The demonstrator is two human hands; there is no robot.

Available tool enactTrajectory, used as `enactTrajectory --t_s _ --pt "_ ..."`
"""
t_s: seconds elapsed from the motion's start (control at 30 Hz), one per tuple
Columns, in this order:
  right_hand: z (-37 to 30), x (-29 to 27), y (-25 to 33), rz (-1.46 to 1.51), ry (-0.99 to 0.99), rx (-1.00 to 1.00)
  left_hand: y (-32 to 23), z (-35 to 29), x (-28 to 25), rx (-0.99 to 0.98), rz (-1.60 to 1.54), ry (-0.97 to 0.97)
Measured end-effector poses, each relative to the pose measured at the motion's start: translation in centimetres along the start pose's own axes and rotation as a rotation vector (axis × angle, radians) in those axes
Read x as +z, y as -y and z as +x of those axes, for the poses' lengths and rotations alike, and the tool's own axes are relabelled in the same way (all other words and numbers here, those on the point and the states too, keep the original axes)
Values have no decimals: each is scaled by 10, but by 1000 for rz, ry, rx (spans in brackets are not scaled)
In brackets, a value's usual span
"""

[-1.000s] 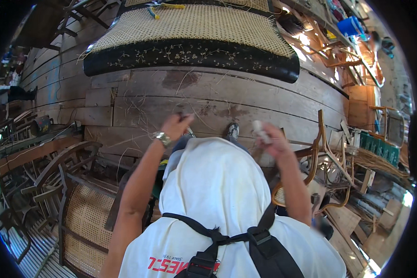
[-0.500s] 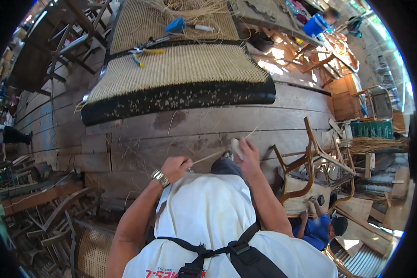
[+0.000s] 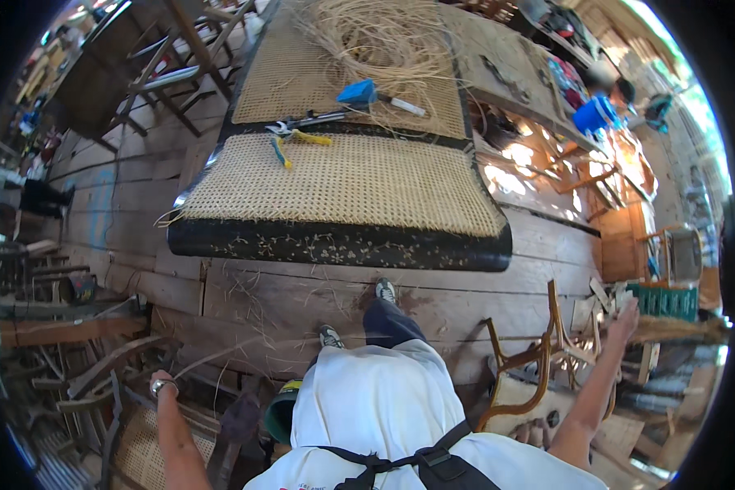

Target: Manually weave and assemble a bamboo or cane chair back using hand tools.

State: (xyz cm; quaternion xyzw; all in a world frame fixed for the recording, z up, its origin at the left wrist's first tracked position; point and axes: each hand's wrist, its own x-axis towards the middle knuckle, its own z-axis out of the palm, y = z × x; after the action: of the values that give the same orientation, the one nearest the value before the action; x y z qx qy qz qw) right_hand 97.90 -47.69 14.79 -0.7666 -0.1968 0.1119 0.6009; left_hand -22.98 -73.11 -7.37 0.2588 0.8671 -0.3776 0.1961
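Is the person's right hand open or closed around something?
Open: the right hand is raised beside a wooden chair frame, fingers spread, nothing visibly held.

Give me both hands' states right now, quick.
Left hand: closed on a thin cane strand.
Right hand: raised beside the wooden chair frame; grip cannot be told.

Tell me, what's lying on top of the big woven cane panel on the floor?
On the woven cane panel lie metal shears, a small yellow-and-blue tool, a blue-headed brush and a loose coil of cane strands. Anything under the coil is hidden.
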Motion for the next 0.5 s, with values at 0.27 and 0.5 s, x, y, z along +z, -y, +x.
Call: enactTrajectory --t_s 0.27,0.5 --pt "-170 400 66 -145 1086 -33 -126 -145 -37 204 -746 -45" --pt "-220 593 11 -323 1475 -746 -232 -304 -209 617 -1977 287"
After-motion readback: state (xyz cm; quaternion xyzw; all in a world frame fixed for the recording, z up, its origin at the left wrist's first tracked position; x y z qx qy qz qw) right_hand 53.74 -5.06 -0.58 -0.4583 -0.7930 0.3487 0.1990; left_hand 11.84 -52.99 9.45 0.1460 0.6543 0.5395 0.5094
